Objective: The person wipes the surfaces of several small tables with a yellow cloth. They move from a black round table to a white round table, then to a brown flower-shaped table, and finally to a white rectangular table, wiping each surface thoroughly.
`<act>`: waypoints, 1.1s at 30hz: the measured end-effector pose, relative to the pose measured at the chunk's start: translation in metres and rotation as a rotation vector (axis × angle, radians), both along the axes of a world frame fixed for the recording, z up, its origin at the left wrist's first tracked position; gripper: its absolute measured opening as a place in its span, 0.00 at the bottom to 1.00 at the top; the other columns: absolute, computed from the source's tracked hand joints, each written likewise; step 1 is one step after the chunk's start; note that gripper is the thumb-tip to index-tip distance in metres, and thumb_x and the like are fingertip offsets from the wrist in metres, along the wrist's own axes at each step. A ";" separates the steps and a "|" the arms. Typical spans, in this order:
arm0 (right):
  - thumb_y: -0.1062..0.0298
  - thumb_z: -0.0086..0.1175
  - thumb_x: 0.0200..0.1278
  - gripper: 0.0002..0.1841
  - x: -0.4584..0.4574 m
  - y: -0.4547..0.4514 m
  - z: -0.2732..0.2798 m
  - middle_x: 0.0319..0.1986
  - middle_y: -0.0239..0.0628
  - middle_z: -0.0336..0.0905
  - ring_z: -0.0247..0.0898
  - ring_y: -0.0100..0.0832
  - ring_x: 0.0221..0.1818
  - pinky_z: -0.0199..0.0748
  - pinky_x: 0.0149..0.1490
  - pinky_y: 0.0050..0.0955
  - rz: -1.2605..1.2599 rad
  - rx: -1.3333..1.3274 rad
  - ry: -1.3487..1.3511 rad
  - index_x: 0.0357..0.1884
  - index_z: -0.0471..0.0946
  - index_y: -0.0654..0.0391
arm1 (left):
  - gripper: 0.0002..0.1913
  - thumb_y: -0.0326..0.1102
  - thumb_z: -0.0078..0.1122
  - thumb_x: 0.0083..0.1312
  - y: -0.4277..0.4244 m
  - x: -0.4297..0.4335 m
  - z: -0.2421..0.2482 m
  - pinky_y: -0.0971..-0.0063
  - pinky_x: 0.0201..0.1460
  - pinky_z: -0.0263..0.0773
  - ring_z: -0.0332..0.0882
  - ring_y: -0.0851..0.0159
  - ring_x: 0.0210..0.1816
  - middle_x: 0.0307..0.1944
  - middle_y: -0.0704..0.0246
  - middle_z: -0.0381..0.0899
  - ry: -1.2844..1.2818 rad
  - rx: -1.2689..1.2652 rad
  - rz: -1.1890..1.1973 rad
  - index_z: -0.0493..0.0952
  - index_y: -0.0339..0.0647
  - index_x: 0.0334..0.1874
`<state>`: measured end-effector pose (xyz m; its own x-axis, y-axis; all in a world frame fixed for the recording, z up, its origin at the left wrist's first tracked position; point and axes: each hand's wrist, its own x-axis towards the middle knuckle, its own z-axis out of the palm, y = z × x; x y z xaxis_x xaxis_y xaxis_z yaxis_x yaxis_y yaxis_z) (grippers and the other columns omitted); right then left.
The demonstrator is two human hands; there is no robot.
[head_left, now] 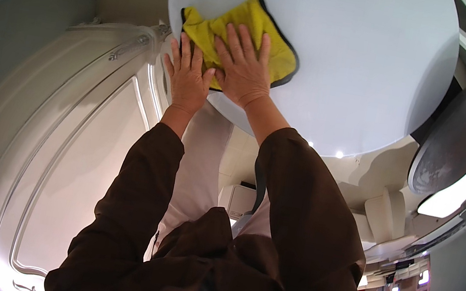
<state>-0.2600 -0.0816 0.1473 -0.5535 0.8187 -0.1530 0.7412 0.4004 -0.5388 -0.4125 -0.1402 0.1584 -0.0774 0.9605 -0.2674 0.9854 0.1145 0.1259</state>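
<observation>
A yellow cleaning cloth (278, 53) with dark edging lies partly rumpled on a pale round tabletop (356, 73), near its left edge. My right hand (245, 69) rests flat on the cloth, palm down with fingers spread. Beside it, my left hand (189, 78) reaches to the cloth's lower left side, at the table's rim. Its fingers are extended and apart, and the thumb lies close to the right hand. What is under both palms is hidden.
On the left stands a cream panelled cabinet (87, 158) with carved trim. A dark oval chair seat or back (458, 141) is right of the table. A white boxy object (240, 200) sits on the floor below. My legs are close to the table's near edge.
</observation>
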 end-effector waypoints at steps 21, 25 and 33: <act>0.61 0.52 0.60 0.29 0.020 -0.115 -0.045 0.73 0.35 0.56 0.48 0.33 0.76 0.40 0.76 0.48 0.106 0.015 -0.012 0.67 0.68 0.47 | 0.42 0.61 0.47 0.67 -0.089 0.004 -0.039 0.29 0.71 0.23 0.37 0.43 0.77 0.74 0.53 0.50 0.141 -0.493 -0.233 0.53 0.37 0.74; 0.63 0.52 0.59 0.29 0.006 -0.132 -0.066 0.72 0.36 0.56 0.49 0.34 0.75 0.42 0.74 0.48 0.113 -0.021 -0.016 0.66 0.69 0.48 | 0.43 0.61 0.50 0.66 -0.104 -0.022 -0.067 0.29 0.71 0.23 0.38 0.44 0.77 0.74 0.54 0.51 0.072 -0.432 -0.329 0.54 0.37 0.74; 0.65 0.54 0.59 0.30 -0.020 -0.157 -0.108 0.71 0.36 0.58 0.50 0.35 0.74 0.46 0.73 0.46 0.105 -0.081 -0.003 0.67 0.69 0.49 | 0.44 0.60 0.54 0.64 -0.129 -0.058 -0.114 0.31 0.71 0.23 0.32 0.46 0.78 0.76 0.56 0.46 -0.032 -0.419 -0.397 0.52 0.38 0.75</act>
<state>-0.2797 -0.2384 0.0395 -0.6346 0.7414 -0.2180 0.6995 0.4311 -0.5700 -0.4702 -0.2689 0.0447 0.2818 0.7260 -0.6273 0.9595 -0.2169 0.1799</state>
